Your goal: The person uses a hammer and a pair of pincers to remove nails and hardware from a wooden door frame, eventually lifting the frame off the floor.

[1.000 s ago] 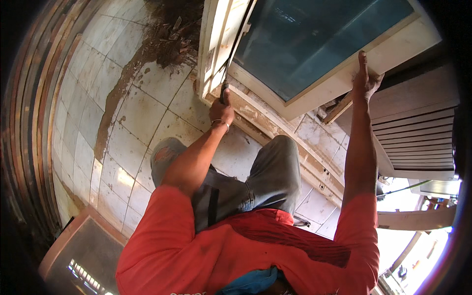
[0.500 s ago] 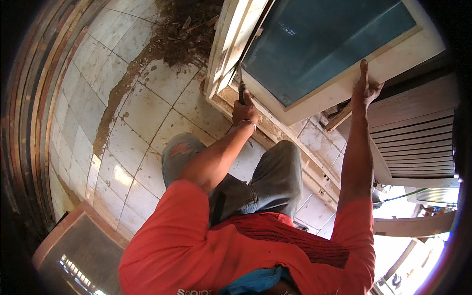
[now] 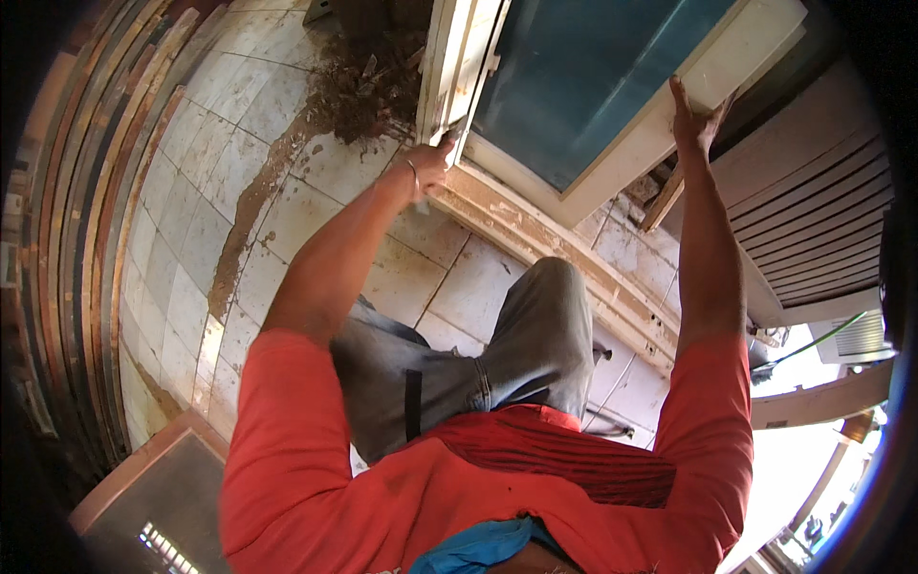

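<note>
My left hand (image 3: 427, 170), with a thin bracelet at the wrist, is closed round a dark-handled screwdriver (image 3: 448, 140) at the inner edge of a pale wooden frame (image 3: 443, 96). The tool's tip is hard to make out against the wood. Set at an angle to that frame is a white window sash (image 3: 626, 158) with a blue-tinted glass pane (image 3: 564, 96). Its outer edge is gripped by my right hand (image 3: 700, 122), thumb on the near face and the fingers partly hidden behind.
A heap of brown debris (image 3: 368, 96) lies on the dirty white tiles (image 3: 258, 268). Long wooden strips (image 3: 96, 239) stand along the left. A slatted panel (image 3: 813, 220) is close by my right arm, and a brown-framed pane (image 3: 163, 488) sits at lower left.
My left hand has shifted left and slightly up with the screwdriver, now against the frame. My right hand has moved up and slightly left with the sash edge, which has swung toward the frame.
</note>
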Demonstrator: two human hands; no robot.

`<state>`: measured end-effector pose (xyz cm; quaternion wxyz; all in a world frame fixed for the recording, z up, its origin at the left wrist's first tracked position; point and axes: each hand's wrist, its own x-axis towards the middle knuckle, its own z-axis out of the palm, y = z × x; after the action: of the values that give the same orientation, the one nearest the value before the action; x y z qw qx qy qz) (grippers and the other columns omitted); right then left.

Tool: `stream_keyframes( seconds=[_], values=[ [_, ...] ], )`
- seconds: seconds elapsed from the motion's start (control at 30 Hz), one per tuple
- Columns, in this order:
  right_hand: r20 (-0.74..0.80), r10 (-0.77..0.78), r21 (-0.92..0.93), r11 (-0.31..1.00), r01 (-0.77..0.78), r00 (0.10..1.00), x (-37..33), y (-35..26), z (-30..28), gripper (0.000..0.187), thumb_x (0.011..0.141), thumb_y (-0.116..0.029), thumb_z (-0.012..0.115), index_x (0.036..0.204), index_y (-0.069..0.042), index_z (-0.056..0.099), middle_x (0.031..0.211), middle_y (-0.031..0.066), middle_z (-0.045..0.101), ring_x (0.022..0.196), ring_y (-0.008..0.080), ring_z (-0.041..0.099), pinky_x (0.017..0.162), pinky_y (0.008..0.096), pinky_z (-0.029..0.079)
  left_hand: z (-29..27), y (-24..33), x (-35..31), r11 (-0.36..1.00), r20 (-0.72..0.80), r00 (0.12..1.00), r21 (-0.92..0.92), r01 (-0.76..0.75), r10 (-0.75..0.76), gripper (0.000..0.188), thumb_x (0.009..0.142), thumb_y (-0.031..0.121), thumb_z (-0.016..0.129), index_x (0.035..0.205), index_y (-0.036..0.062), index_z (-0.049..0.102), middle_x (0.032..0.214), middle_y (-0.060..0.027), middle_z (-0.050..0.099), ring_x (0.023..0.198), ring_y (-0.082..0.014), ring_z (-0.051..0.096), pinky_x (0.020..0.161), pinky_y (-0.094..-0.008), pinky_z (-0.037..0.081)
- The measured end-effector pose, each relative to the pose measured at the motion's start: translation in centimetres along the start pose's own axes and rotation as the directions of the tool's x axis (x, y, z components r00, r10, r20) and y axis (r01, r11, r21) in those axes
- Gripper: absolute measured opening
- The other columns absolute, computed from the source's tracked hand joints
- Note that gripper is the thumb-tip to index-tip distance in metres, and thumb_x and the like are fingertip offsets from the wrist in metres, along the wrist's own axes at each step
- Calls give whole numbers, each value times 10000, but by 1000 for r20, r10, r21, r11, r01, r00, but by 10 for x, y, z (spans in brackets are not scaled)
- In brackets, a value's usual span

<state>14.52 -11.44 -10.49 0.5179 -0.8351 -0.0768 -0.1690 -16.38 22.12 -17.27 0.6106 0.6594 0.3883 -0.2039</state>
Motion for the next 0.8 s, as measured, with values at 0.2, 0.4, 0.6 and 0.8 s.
stream_keyframes(
  seconds=[0.2, 0.4, 0.6, 0.8],
  values=[
    [-39, -47, 27, 998, 48, 998, -5, -22, -3, 954, 720, -508, 825, 1418, -52, 360, 1330, 164, 515, 1205, 307, 518, 1003, 444, 446, 121, -37, -147, 939, 279, 949, -339, -48, 149, 474, 964, 544, 514, 931, 76, 586, 636, 51, 461, 466, -48, 357, 427, -227, 333],
    [23, 111, -240, 965, -102, 994, -28, -17, -43, 1109, 749, -503, 795, 1543, -118, 124, 1552, 244, 200, 1380, 434, 311, 1097, 496, 363, 56, 11, -130, 753, -375, 660, 201, -627, 651, 434, 1027, 445, 437, 907, 72, 625, 697, 21, 550, 647, -95, 490, 606, -253, 393],
    [-226, 134, -365, 907, -211, 965, -250, 155, -195, 525, 823, -416, 729, 1163, -34, 610, 1130, 204, 639, 1066, 380, 586, 942, 444, 450, -22, 104, -95, 396, -573, 159, 318, -861, 804, 575, 993, 235, 527, 1509, 138, 290, 1028, -83, 637, 660, -131, 483, 605, -256, 430],
    [-358, 831, -640, 113, -760, 426, -519, 221, -273, 715, 800, -452, 712, 1382, -133, 443, 1380, 190, 466, 1311, 366, 404, 1071, 465, 355, -83, 176, -3, 507, -583, 37, 672, -540, 812, 351, 995, 225, 463, 1259, 64, 630, 1290, -181, 607, 1073, -307, 627, 946, -382, 461]
  ],
)
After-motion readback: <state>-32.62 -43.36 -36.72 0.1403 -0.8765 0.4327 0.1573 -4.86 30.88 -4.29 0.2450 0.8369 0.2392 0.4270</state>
